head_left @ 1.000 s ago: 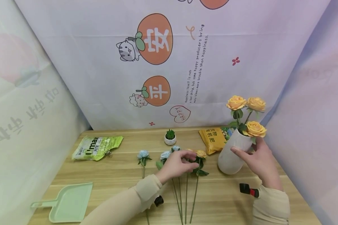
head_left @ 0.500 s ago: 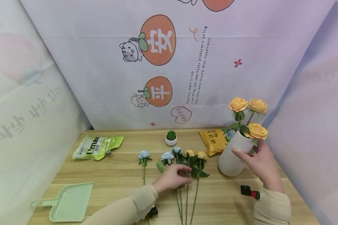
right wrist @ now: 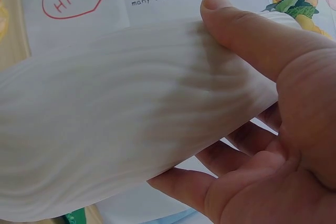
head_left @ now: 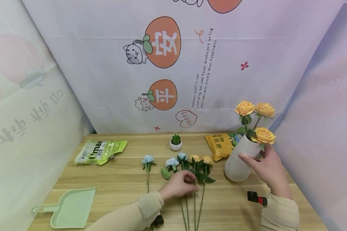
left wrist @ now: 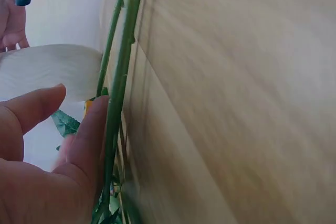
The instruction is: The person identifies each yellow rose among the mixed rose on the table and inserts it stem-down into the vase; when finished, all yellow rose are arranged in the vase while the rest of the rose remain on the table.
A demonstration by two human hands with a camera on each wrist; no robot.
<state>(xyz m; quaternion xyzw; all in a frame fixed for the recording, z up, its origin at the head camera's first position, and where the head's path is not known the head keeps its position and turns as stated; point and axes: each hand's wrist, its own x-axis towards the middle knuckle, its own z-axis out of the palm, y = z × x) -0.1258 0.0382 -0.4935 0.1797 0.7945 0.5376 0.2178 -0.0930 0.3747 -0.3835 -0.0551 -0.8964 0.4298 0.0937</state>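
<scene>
In the head view my right hand (head_left: 269, 168) grips a white ribbed vase (head_left: 239, 158) near its mouth, thumb on one side and fingers round the other. The vase leans to the right and carries yellow artificial roses (head_left: 264, 135). My left hand (head_left: 177, 185) is over the stems of blue roses (head_left: 172, 161) and yellow roses (head_left: 207, 160) lying side by side on the table. In the left wrist view its thumb and index finger are spread apart, and one fingertip is right against a green stem (left wrist: 122, 61). One more blue rose (head_left: 147, 159) lies to the left.
A small potted succulent (head_left: 175, 142) stands at the back of the wooden table (head_left: 118, 183). A yellow packet (head_left: 218, 147) lies behind the vase. On the left are a green-white bag (head_left: 100, 152) and a pale green dustpan (head_left: 74, 208). Printed cloth hangs around the table.
My left hand has come down from the yellow flower heads toward the stems. One yellow rose's stem has shifted slightly right. The right hand keeps its hold on the vase.
</scene>
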